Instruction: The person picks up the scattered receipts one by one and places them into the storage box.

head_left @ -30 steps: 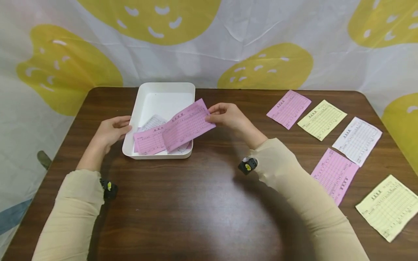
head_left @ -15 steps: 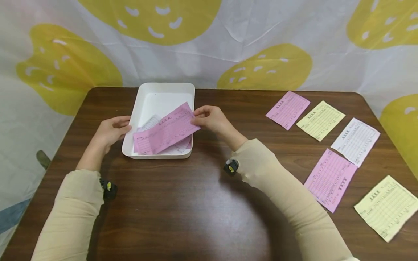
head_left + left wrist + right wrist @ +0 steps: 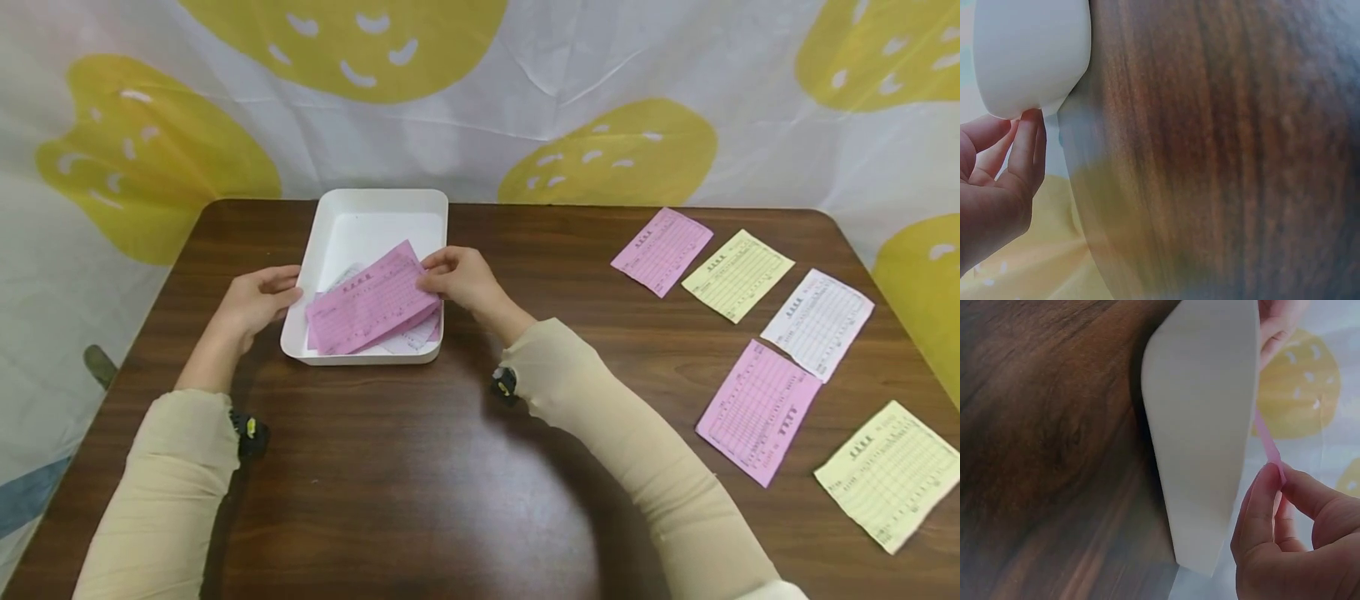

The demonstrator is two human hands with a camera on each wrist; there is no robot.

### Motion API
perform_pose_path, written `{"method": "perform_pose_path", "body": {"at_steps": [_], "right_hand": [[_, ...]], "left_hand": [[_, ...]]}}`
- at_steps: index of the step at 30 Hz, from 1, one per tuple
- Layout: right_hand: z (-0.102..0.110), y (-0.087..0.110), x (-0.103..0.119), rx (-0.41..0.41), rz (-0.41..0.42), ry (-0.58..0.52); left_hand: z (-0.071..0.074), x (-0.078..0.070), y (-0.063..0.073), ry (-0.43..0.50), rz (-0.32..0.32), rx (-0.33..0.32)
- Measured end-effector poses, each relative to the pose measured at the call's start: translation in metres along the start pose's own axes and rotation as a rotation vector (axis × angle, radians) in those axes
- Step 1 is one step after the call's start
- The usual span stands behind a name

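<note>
A white plastic tray (image 3: 382,200) stands near the table's back edge, with several pink and white paper slips in its near half. My left hand (image 3: 255,302) touches its left side, thumb and fingertips against the outer wall, as the left wrist view also shows. My right hand (image 3: 467,279) pinches the right end of a pink printed slip (image 3: 371,300) between thumb and fingers at the tray's right rim. That slip lies slanted over the others, its left end inside the tray. A white slip (image 3: 412,337) peeks out beneath it.
On the right of the brown table (image 3: 420,467) lie a pink slip (image 3: 662,252), a yellow slip (image 3: 738,275), a white slip (image 3: 817,323), a second pink slip (image 3: 759,412) and another yellow slip (image 3: 892,477). A patterned cloth (image 3: 480,142) hangs behind.
My right hand has moved left to the tray's right rim, bringing the pink slip lower and flatter over the other papers. The left hand has stayed at the tray.
</note>
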State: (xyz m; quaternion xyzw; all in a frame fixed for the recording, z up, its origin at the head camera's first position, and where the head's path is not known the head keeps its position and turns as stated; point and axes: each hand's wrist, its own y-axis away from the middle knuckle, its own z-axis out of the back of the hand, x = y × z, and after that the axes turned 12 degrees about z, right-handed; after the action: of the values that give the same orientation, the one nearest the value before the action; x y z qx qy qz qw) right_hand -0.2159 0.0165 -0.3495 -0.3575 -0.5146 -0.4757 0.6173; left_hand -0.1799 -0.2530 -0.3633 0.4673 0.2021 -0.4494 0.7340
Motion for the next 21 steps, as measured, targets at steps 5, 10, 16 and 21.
{"method": "perform_pose_path", "body": {"at_steps": [5, 10, 16, 21], "right_hand": [[-0.0052, -0.0003, -0.0025, 0.037, 0.033, 0.11], [-0.0078, -0.0003, -0.0024, 0.056, 0.028, 0.151], [-0.0044, 0.0001, -0.0004, 0.067, 0.032, 0.154], [-0.0001, 0.0011, 0.0013, 0.085, 0.01, 0.125]], "left_hand": [[-0.0002, -0.0002, -0.0006, 0.0, 0.0, -0.002], [-0.0004, -0.0005, -0.001, -0.008, -0.001, -0.002], [-0.0002, 0.0001, -0.002, -0.011, 0.0, -0.004], [-0.0003, 0.0004, -0.0023, -0.014, 0.004, -0.001]]}}
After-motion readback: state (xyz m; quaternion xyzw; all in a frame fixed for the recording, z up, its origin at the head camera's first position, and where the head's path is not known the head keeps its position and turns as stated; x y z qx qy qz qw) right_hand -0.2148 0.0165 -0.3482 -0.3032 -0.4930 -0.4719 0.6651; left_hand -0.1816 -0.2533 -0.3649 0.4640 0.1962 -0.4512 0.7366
